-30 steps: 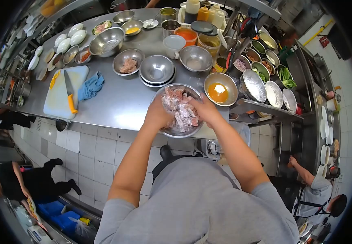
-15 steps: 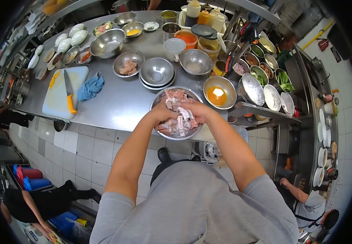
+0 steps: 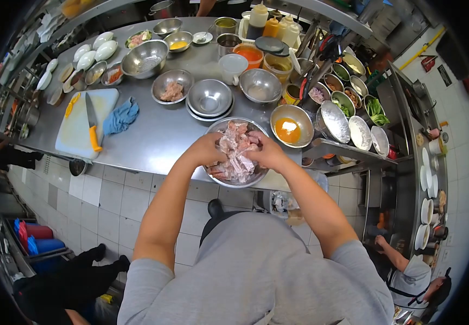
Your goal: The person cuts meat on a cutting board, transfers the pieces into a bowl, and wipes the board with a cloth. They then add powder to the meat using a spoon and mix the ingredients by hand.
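Observation:
Strips of raw meat, coated in white flour, are heaped in a steel bowl at the table's front edge. My left hand reaches over the bowl's left side, its fingers curled into the meat and partly hidden by it. From the right, my right hand grips the heap, thumb and fingers around the floured pieces. Just behind stands a stack of steel bowls. A bowl of orange-yellow liquid sits to the right, near my right hand.
On the left lie a cutting board, an orange-handled knife and a blue cloth. A bowl with pink raw meat stands farther back. Several ingredient containers line the right. Co-workers stand at lower left and lower right.
My hands have moved slightly apart within the bowl, and the floured meat between them has shifted and shows more. The co-worker at lower left has changed position.

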Motion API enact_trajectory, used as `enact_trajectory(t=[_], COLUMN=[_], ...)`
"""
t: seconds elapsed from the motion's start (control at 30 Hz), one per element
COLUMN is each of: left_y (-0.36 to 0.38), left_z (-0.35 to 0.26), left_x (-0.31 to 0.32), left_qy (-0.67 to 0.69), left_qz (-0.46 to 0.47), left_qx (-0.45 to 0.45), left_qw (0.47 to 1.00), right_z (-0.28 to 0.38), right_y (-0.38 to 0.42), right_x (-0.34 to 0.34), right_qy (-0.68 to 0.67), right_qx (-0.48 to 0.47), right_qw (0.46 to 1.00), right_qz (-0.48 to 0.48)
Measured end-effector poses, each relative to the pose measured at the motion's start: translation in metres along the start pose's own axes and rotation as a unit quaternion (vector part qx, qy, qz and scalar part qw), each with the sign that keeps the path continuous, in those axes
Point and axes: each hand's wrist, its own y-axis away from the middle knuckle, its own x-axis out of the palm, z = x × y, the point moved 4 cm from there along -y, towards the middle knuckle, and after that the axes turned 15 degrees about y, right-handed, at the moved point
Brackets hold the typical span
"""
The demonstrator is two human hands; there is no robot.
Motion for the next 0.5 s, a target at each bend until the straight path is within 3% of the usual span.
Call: enact_trajectory(t=[0.03,0.1,0.17,0.3,0.37,0.43,0.5], left_y=[0.006,0.019,0.032,0.075,0.076,0.075,0.071], left_z=[-0.007,-0.013,-0.014,-0.04,-0.028,-0.029,-0.029], left_x=[-0.004,-0.004,-0.005,0.021,0.038,0.04,0.03], left_qy=[-0.08,-0.087,-0.095,-0.126,-0.137,-0.149,-0.141], left_qz=[-0.015,-0.025,-0.111,-0.091,-0.126,-0.135,-0.206], left_qx=[0.038,0.001,0.072,0.058,0.041,0.064,0.019], left_qw=[0.996,0.996,0.987,0.986,0.982,0.978,0.968], right_z=[-0.004,0.015,0.021,0.026,0.02,0.007,0.006], right_y=[0.007,0.027,0.041,0.063,0.061,0.047,0.037], right_x=[0.002,-0.006,-0.002,0.02,0.037,0.038,0.028], right_qy=[0.0,0.267,0.237,0.243,0.379,0.367,0.308], right_qx=[0.0,-0.129,-0.111,-0.137,-0.16,-0.162,-0.159], right_qw=[1.0,0.945,0.96,0.944,0.902,0.901,0.908], right_qz=[0.003,-0.137,-0.097,-0.174,-0.13,-0.167,-0.237])
